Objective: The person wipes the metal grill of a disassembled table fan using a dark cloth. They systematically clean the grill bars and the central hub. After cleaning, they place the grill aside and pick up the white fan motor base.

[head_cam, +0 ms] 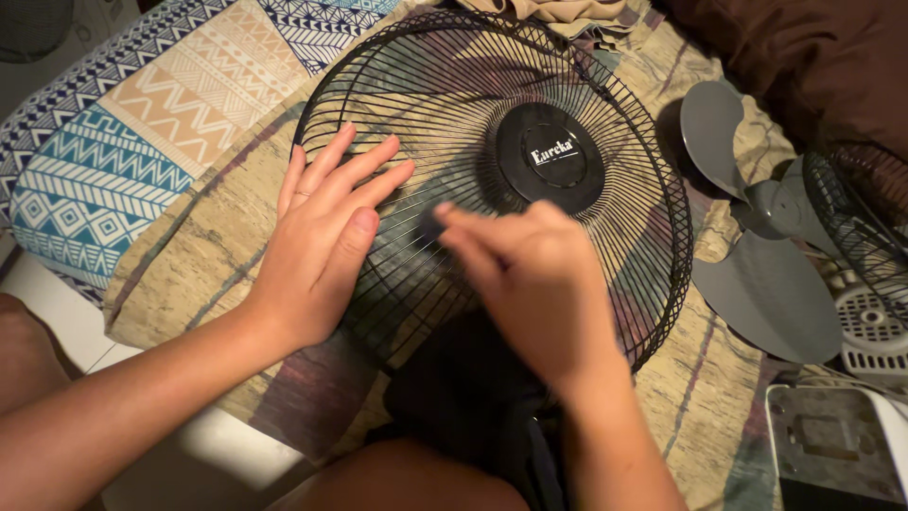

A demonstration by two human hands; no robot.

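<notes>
Closest to me, the person's right hand (530, 284) hovers over the lower middle of the fan guard (605, 123), fingers pinched together on something small and dark. It's blurry, so I can't tell what it is or whether it's actually gripped. The left hand (326, 237) lies flat and open on the guard's left side, fingers spread across the wires, pressing it down.

The guard is a round black wire grille with a solid black hub cap (550, 156) in the centre, lying face up on a patterned bedsheet (203, 246). My guess is it's light and springy: the thin wires would flex if you squeezed one, and they could bend out of shape. The outer rim ring looks like the stiffest spot, so two hands on opposite edges of the rim, or one on the hub, seems the safest hold. Painted wire is probably a bit slick too.

Further right sits a grey fan blade (757, 274), and past that another guard (865, 227).
</notes>
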